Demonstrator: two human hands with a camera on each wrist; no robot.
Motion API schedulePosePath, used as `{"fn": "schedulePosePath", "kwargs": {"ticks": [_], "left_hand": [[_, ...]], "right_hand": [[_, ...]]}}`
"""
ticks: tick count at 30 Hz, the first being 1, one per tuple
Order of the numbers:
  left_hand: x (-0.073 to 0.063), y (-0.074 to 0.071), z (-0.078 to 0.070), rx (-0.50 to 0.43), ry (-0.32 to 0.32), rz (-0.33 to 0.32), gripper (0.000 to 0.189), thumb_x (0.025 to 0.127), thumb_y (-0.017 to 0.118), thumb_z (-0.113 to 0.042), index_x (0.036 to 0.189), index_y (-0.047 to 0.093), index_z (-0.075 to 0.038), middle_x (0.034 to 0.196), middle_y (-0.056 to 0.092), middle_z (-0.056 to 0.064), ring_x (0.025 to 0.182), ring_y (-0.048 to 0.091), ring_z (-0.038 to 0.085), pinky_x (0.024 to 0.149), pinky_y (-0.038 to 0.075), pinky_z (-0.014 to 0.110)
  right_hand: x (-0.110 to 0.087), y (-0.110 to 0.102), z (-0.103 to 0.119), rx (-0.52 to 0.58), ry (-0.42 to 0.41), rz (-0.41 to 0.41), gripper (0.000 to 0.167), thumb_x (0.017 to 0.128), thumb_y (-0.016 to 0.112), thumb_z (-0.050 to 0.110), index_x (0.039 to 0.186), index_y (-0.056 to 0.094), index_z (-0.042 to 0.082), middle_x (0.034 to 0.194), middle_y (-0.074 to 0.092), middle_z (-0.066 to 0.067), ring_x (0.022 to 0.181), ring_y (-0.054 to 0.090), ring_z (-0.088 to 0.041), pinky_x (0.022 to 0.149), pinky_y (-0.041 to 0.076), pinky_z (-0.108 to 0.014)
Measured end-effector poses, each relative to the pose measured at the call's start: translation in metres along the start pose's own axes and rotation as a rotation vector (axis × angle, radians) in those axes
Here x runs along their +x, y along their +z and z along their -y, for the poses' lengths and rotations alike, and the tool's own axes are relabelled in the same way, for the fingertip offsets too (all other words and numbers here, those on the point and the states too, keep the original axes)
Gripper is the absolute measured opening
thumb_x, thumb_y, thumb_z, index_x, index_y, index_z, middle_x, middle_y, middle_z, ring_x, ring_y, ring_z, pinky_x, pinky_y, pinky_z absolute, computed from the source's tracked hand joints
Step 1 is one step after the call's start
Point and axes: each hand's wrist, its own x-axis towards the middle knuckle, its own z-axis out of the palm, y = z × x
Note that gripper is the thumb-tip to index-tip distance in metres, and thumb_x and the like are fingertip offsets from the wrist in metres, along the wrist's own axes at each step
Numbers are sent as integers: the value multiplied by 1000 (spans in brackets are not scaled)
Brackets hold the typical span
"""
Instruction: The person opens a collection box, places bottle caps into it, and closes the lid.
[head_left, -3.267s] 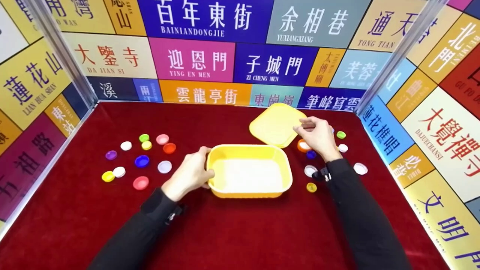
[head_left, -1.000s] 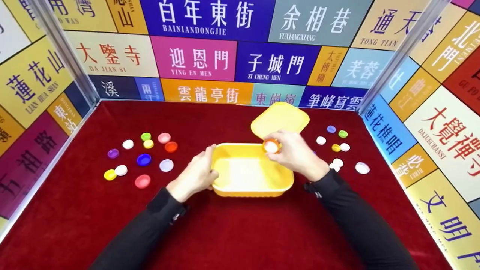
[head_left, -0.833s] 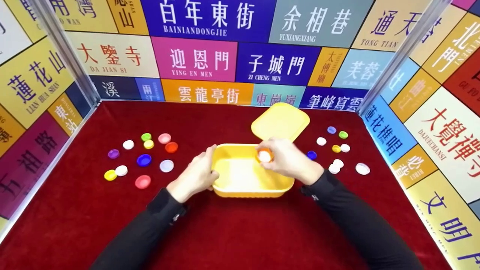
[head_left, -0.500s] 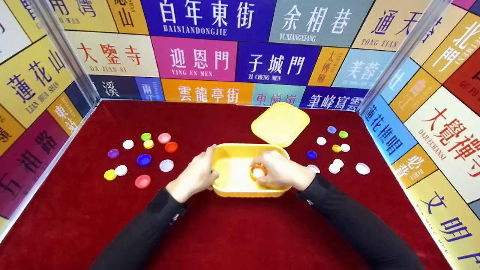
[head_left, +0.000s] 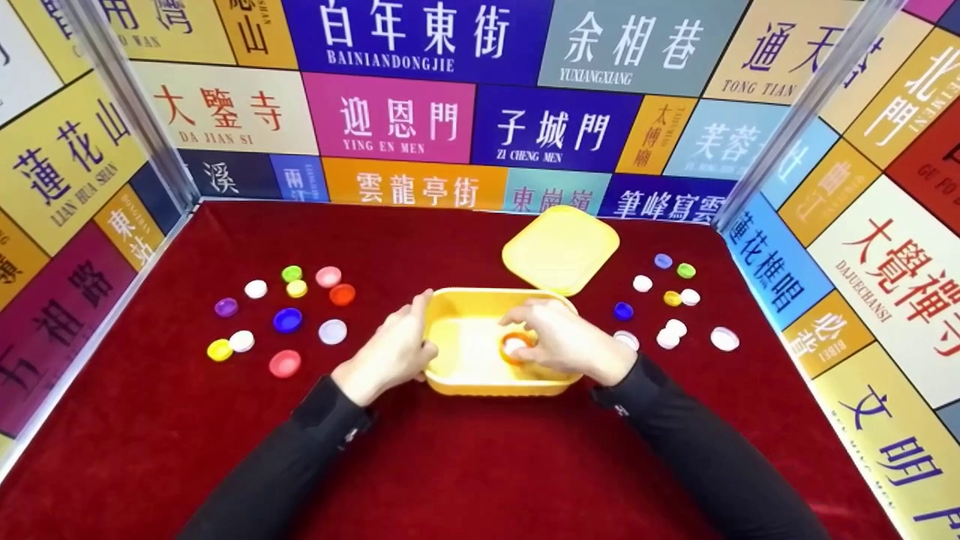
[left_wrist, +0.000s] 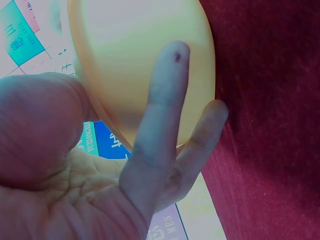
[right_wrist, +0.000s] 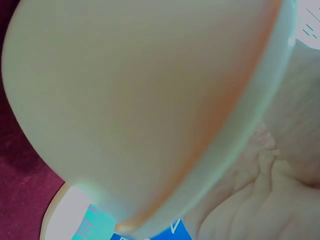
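"Walls [head_left: 405,116]?"
"Printed panels, many colours, behind and to both sides."
"Table [head_left: 480,465]?"
"Red, bearing all the caps, box and lid."
"Box [head_left: 502,389]?"
"One, yellow, upright before me, uncovered."
"Lid [head_left: 561,250]?"
"One, yellow, flat just behind the box; whether the two touch I cannot tell."
"Left hand [head_left: 390,349]?"
"Mine, gripping the box's left end: thumb at the rim, fingers against the outer wall."
"Right hand [head_left: 562,337]?"
"Mine, inside the box, fingers parted loosely about the orange cap [head_left: 516,348]; whether my thumb touches it I cannot tell."
"That cap's place?"
"Inside the box, right of its middle; white at the centre."
"Remaining caps?"
"Two scatters. Left of the box, a blue cap [head_left: 287,320], red cap [head_left: 342,294] and purple cap [head_left: 226,307] among others. Right, whites mostly, plus a small yellow cap [head_left: 673,298]."
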Motion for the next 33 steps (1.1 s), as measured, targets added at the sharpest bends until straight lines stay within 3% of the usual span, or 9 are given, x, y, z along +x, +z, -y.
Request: {"fn": "schedulePosePath", "kwargs": {"ticks": [7,18,33], "left_hand": [[0,1,1,-1,-4,8,92,104,69,0,184,24,-1,161,60,31,68,75,18,62,68,30],[-1,-1,0,10,6,1,92,103,69,-1,183,24,0,159,61,33,65,74,18,62,68,30],[0,1,2,10,-2,12,93,104,68,-1,185,21,-2,163,58,32,70,74,19,64,68,31]], "right_hand": [[-7,-5,1,79,25,-52,41,102,91,21,136,81,-1,130,83,-23,113,80,-45,105,67,-59],[-22,-22,-4,173,123,-164,45,101,93,20,143,82,8,136,82,-15,121,81,-43,100,71,-60],[-35,-41,-38,187,227,-362,46,101,92,15,146,81,12,137,80,-13,115,83,-33,95,74,-53]]}}
